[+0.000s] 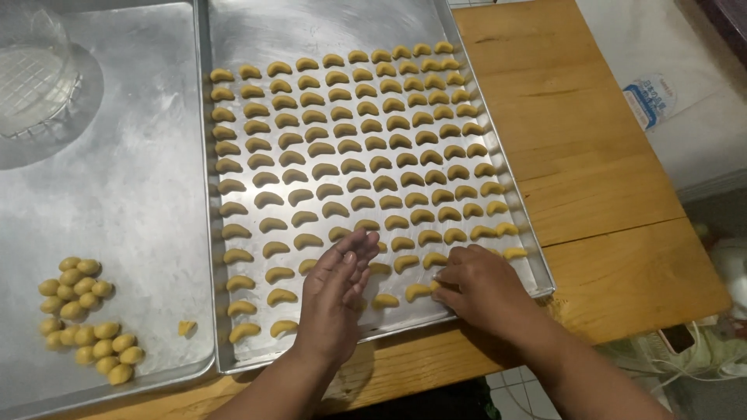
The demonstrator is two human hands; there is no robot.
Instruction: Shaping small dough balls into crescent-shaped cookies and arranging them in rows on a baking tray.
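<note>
A large metal baking tray [311,27] holds several rows of small yellow crescent-shaped dough pieces [350,166]. My left hand [336,294] hovers flat over the tray's near rows, fingers together and extended, holding nothing that I can see. My right hand [481,286] rests on the tray's near right corner, its fingertips touching a crescent piece [418,292] in the front row. Whether the fingers pinch that piece is unclear.
A second metal tray [132,194] on the left carries a cluster of oval yellow dough balls [82,311] and one small scrap [186,327]. A clear plastic container [35,78] sits at its far corner. Both trays lie on a wooden table [583,171]. A white packet [652,99] lies beyond.
</note>
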